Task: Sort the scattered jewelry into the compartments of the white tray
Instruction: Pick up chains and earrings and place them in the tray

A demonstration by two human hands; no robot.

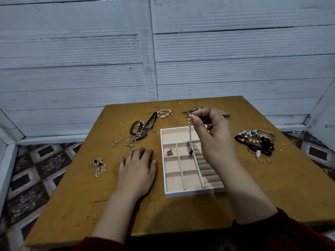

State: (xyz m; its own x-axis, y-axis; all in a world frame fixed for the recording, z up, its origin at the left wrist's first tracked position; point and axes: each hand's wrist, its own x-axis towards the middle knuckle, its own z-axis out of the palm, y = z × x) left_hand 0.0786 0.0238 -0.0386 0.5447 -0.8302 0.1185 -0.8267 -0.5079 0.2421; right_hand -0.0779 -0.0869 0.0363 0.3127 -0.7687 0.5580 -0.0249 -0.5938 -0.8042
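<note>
Several heaps of jewelry lay scattered on the brown wooden table point(293, 192), beginning at the left with a small cluster of silver heart-shaped earrings point(98, 166). Next came the left hand point(138, 165), which rested flat on the table with straight fingers and held nothing, just beside the white tray with beige lining point(190, 193). Beyond that hand sat a tangle of gold chains and black cord necklaces point(137, 132). Over the tray, the right hand point(212, 131) pinched the top of a white pearl strand with a dark tip point(190, 134) between thumb and forefinger. The strand hung straight down, its tip at the far small compartment of the second column; whether it touched the lining could not be told. To do this well, the hand should probably lower slowly and let the strand coil from the tip up inside one compartment, while the left hand steadied the tray. Only the far-left small square held anything, a little metallic piece point(169, 152). The other squares, the long far section and the ridged ring rolls looked empty. Farther right lay a pile of pink, blue and black beaded bracelets point(255, 142).
</note>
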